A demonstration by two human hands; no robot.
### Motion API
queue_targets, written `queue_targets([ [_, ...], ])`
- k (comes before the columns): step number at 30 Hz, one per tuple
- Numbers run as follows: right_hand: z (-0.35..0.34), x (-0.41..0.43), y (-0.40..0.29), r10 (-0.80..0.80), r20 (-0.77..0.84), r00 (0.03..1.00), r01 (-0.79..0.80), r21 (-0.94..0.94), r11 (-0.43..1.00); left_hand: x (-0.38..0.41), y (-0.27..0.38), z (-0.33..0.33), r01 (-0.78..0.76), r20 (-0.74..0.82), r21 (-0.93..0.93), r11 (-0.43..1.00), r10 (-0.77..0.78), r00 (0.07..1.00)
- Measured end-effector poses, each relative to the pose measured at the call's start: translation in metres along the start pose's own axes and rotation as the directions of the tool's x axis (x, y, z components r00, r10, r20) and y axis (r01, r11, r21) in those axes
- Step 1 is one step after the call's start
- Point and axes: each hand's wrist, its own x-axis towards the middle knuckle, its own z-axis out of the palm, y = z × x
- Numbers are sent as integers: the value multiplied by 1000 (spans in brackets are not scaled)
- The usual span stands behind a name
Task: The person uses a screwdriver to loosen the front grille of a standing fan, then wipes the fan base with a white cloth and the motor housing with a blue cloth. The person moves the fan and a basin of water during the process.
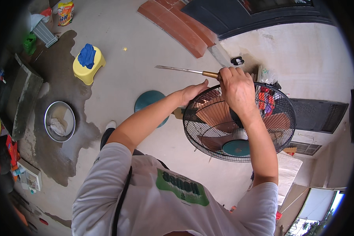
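Observation:
A standing fan with a black wire guard (206,147), brown blades and a green centre badge is in front of me, right of the middle. My right hand (239,88) is at the guard's top edge, closed on a screwdriver. The screwdriver (208,73) has an amber handle, and its flat-tipped metal shaft points left, above the guard. My left hand (194,93) is at the guard's upper left edge, thumb up, its fingers partly hidden behind the rim. Below that arm a round teal base (149,101) shows on the floor.
A yellow stool (98,60) bears a blue cloth (87,56). A metal basin (73,126) with a wet cloth stands on wet floor at left. Red-tiled steps (177,29) lie below a dark door (218,17). Slippers (237,60) are by the wall.

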Motion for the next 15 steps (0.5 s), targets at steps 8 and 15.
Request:
queue_targets([
  [8, -16, -9, -12, 523, -188, 831, -266, 692, 672, 2, 22, 24, -51, 91, 52, 997, 46, 995],
  [15, -16, -15, -5, 694, -139, 706, -44, 970, 239, -2, 51, 39, -250, 119, 279, 927, 225, 967],
])
